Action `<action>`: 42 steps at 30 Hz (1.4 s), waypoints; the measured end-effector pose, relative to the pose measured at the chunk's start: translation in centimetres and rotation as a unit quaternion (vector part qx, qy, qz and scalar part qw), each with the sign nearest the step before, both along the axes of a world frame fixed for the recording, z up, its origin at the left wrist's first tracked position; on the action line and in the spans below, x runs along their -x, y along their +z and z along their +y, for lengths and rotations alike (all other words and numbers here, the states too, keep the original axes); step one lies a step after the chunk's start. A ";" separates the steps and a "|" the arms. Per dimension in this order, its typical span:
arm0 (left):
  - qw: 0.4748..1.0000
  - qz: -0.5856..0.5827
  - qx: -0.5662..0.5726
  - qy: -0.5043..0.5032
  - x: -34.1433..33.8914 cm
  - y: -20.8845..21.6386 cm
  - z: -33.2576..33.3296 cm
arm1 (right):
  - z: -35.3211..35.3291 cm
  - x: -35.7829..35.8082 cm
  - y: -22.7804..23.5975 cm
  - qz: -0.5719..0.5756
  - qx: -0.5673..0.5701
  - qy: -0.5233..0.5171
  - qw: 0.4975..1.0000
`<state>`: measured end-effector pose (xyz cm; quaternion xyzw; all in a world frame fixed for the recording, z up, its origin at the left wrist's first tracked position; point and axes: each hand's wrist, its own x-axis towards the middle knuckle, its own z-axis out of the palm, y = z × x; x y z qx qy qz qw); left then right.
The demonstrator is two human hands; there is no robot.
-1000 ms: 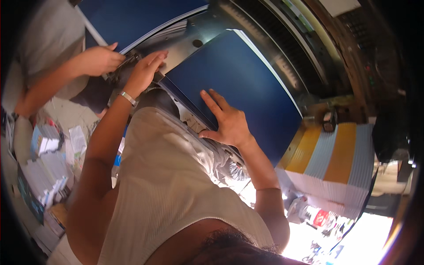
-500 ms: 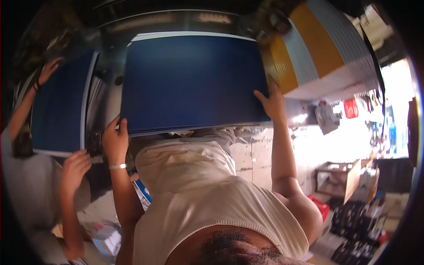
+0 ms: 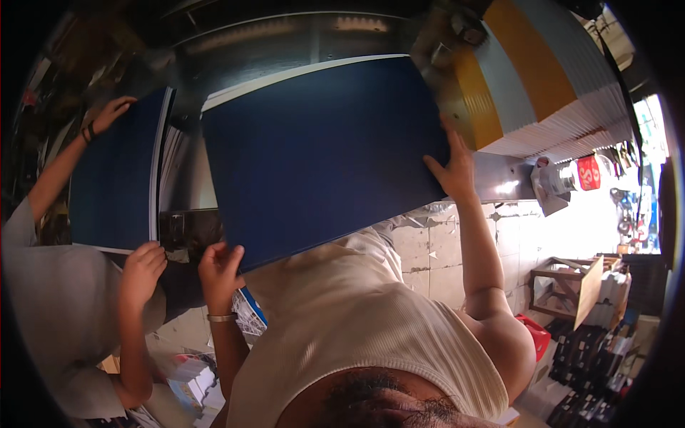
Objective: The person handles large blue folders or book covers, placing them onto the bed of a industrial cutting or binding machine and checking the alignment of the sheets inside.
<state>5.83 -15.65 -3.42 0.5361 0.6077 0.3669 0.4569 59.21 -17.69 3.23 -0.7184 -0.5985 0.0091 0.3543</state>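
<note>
A large, flat stack of dark blue sheets (image 3: 321, 157) lies in front of me, with a white layer showing along its far edge. It sits at an angle, its near left corner drawn toward my body. That corner is pinched by my left hand (image 3: 220, 269), thumb on top and the other fingers partly hidden below. At the right edge, my right hand (image 3: 454, 171) grips the stack, thumb resting on the blue surface and fingers along the side. Beneath the stack is a metal work surface (image 3: 191, 171), mostly covered.
At my left a co-worker's hands (image 3: 143, 274) hold another dark blue stack (image 3: 118, 171). Tall piles with yellow and grey covers (image 3: 531, 71) stand at the right, beyond my right hand. A clear bottle with a red label (image 3: 586, 172) and a wooden frame (image 3: 571, 289) are farther right.
The blue stack has turned, its near left corner swinging toward my body. My left hand has come nearer with that corner, while my right hand stays at the right edge.
</note>
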 end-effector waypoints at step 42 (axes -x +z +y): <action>0.941 -0.191 -0.256 -0.111 -4.8 13.0 6.8 | 4.6 -8.2 12.9 0.314 -0.157 0.014 0.936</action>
